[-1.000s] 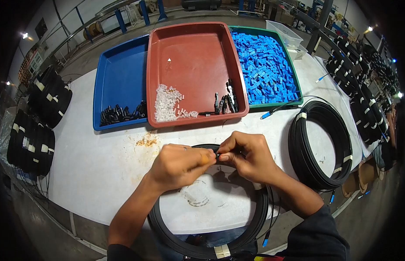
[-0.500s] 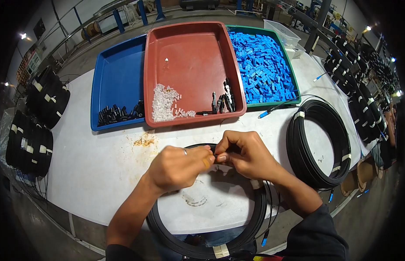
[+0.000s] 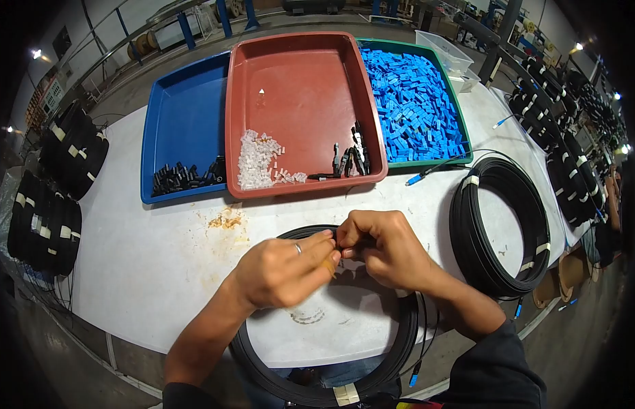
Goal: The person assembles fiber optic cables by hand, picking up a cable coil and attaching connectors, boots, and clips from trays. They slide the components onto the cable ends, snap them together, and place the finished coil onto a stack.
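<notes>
Over the top part of a black cable coil (image 3: 407,341), my two hands meet fingertip to fingertip. My left hand (image 3: 280,269), with a ring on one finger, is closed in a pinch; what it holds is hidden behind its fingers. My right hand (image 3: 382,249) is also pinched closed, its thumb and curled forefinger touching the left fingertips. A small dark bit shows between the hands, too small to make out. The coil is bound with pale tape (image 3: 346,393) at its lower edge.
Behind the hands stand a blue tray (image 3: 188,123) with black parts, a red tray (image 3: 297,88) with clear and black pieces, and a green tray (image 3: 467,140) of blue connectors. A second coil (image 3: 467,235) lies at right on the white table (image 3: 147,266). More coils hang at both sides.
My left hand has turned slightly, its knuckles shifted a little lower and its ring finger more in view. My right hand's knuckles are slightly lower. Both hands remain pinched together.
</notes>
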Demonstrator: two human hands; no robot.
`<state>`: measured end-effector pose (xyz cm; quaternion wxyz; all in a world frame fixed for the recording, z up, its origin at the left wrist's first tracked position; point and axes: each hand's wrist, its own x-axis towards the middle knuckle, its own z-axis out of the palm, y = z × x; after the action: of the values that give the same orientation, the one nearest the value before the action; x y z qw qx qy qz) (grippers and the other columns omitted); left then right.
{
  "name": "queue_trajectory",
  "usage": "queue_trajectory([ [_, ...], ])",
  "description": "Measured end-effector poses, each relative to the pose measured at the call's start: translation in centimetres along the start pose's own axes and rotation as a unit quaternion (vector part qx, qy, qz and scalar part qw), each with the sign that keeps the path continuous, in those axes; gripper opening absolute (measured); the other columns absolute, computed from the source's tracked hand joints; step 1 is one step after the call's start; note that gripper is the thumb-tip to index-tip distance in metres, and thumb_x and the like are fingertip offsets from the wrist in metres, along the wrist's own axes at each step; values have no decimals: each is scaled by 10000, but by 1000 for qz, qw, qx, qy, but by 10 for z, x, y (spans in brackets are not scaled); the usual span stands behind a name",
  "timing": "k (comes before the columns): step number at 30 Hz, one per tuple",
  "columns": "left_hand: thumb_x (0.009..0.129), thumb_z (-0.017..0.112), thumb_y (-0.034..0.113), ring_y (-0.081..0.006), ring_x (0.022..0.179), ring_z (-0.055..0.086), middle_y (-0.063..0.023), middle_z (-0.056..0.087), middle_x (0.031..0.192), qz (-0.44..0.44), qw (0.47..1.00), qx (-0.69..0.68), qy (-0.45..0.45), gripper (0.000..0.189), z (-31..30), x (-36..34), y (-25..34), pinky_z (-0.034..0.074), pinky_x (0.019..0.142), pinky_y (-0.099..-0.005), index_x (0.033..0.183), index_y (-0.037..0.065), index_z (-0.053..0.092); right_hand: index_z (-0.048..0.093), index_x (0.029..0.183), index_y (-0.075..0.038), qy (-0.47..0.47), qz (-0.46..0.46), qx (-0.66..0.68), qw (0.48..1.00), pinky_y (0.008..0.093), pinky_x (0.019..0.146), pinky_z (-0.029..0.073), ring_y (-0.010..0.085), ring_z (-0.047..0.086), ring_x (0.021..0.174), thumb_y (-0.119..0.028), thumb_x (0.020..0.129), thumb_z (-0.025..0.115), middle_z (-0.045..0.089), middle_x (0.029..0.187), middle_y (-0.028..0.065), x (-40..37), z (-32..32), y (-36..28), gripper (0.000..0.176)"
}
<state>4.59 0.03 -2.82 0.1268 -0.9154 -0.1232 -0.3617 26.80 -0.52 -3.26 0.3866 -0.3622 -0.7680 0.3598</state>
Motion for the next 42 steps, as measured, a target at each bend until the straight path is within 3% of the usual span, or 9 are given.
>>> queue_trajectory([
  [6,744,767,-28,-183,679,747,-169,765,899,-112,986,-124,24,132,-2,-9,-7,588,571,-245,871,-44,731,609,830,47,-37,105,150,982,285,653,505,116,619,734,120,805,674,673,772,136,7,-2,-2,100],
  [10,809,803,-27,-130,692,745,-141,770,800,-391,842,-368,50,102,-3,-4,-3,581,614,-220,907,-37,774,598,905,28,91,-225,-197,950,372,673,562,302,661,797,114,650,703,645,996,154,-3,10,0,289],
  [14,783,806,-36,-154,678,751,-146,763,768,-475,726,-492,65,111,-2,-3,-1,589,619,-231,889,-35,774,588,885,23,105,-265,-236,929,387,641,545,302,651,748,124,662,662,646,953,163,-1,13,-7,256],
  [17,747,785,-20,-213,687,757,-164,750,811,-190,962,-197,11,116,-1,-8,-4,594,578,-249,855,-15,745,596,869,24,66,-106,-86,988,401,638,536,305,628,691,122,664,659,650,857,156,-2,15,4,236],
  [22,791,734,24,-138,687,729,-66,748,899,50,998,33,18,64,3,-4,-5,531,477,-266,854,40,734,598,837,44,-107,92,84,986,335,634,502,158,643,704,95,804,691,675,762,159,12,-9,5,111],
  [30,799,821,-11,-102,660,720,-129,774,803,-418,819,-391,48,103,-2,-5,-3,551,578,-211,887,-35,774,615,891,6,96,-194,-164,962,390,675,548,268,658,772,69,728,728,664,960,151,-3,14,0,208],
  [33,780,814,-18,-154,656,739,-154,767,797,-424,809,-405,44,96,0,-4,0,565,576,-228,862,-34,767,596,869,-5,86,-238,-225,941,414,674,548,301,660,797,88,715,693,643,1032,179,-5,11,-5,205],
  [36,734,789,-3,-259,704,757,-171,736,776,-165,971,-174,14,104,0,-8,-4,596,549,-292,824,-21,741,578,837,9,58,-128,-153,978,407,652,535,307,631,718,112,727,664,644,915,160,-1,9,-5,174],
  [42,765,724,37,-236,845,762,-144,709,893,48,999,19,-5,52,-3,0,-5,599,542,-268,802,0,720,600,837,25,-126,65,92,986,351,654,516,251,676,703,124,764,677,667,752,144,16,-12,11,145],
])
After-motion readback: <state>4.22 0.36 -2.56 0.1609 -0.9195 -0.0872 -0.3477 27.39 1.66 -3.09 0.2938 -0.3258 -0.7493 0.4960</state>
